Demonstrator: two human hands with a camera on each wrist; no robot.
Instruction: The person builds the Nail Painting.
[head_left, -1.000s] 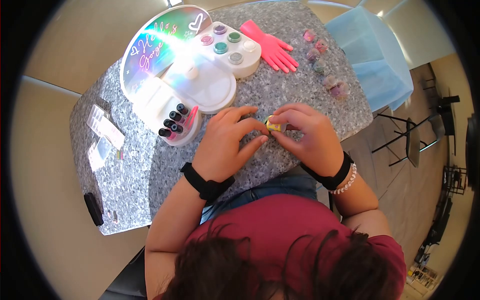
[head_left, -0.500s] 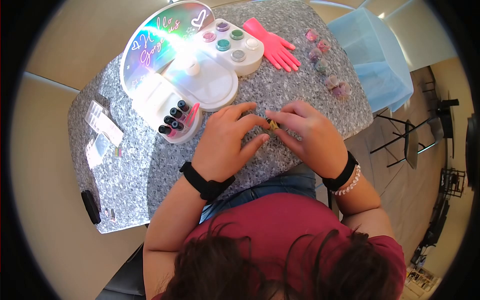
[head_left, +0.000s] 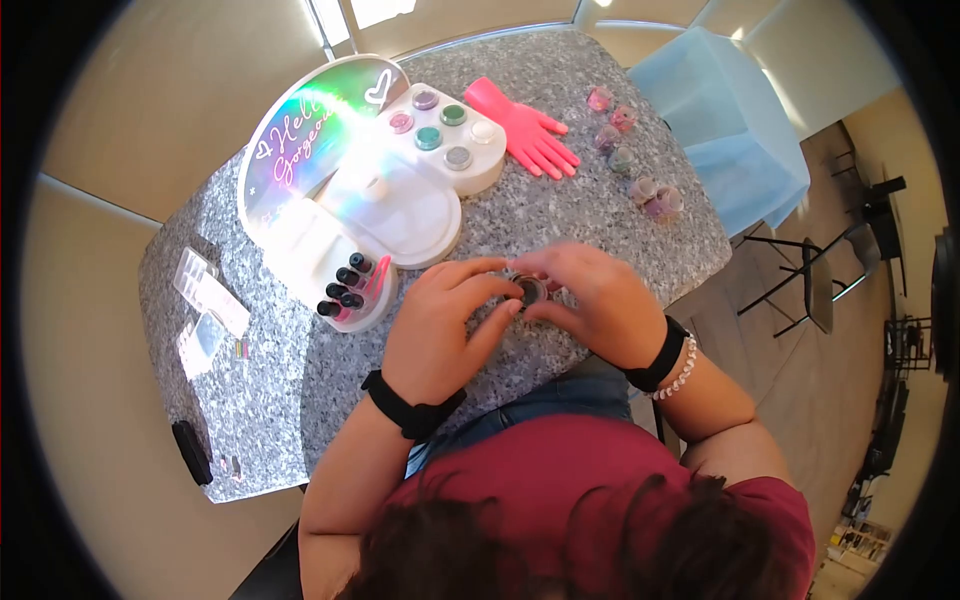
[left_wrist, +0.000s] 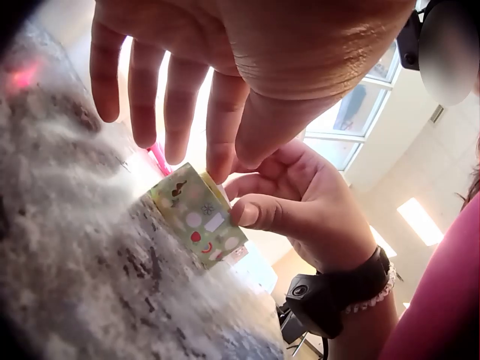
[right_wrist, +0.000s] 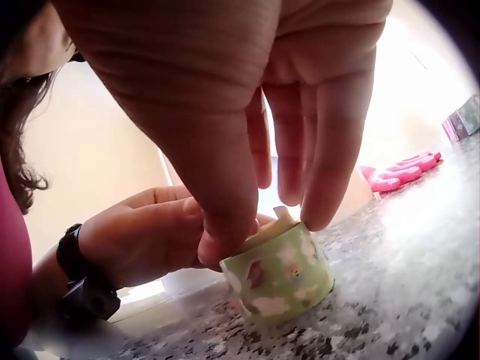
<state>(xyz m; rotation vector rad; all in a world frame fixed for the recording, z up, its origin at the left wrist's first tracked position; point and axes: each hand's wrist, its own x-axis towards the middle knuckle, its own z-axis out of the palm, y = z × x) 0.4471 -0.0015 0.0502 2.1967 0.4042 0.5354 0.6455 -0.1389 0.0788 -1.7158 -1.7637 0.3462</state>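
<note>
A small green patterned roll [head_left: 530, 291] stands between both hands, its round dark opening facing up in the head view. My right hand [head_left: 605, 305] pinches its upper edge between thumb and fingers. In the right wrist view, the roll [right_wrist: 281, 274] shows pictures on a pale green band, with a cream edge lifted at the top. My left hand [head_left: 435, 320] has its index finger and thumb at the roll's left side, fingers loosely extended. The left wrist view shows the right thumb against the patterned roll [left_wrist: 199, 217]; the left fingertips hang just above.
A white stand [head_left: 440, 215] with glitter pots and black-capped bottles [head_left: 340, 293] is at the back left. Behind the hands lies a pink rubber hand [head_left: 530, 135]. Small clear pots [head_left: 645, 190] line the right side. A clear case [head_left: 195, 275] and cards lie far left.
The roll has turned from its yellow side to show its round dark opening. Both hands stay close around it, and the whole head view has shifted downward.
</note>
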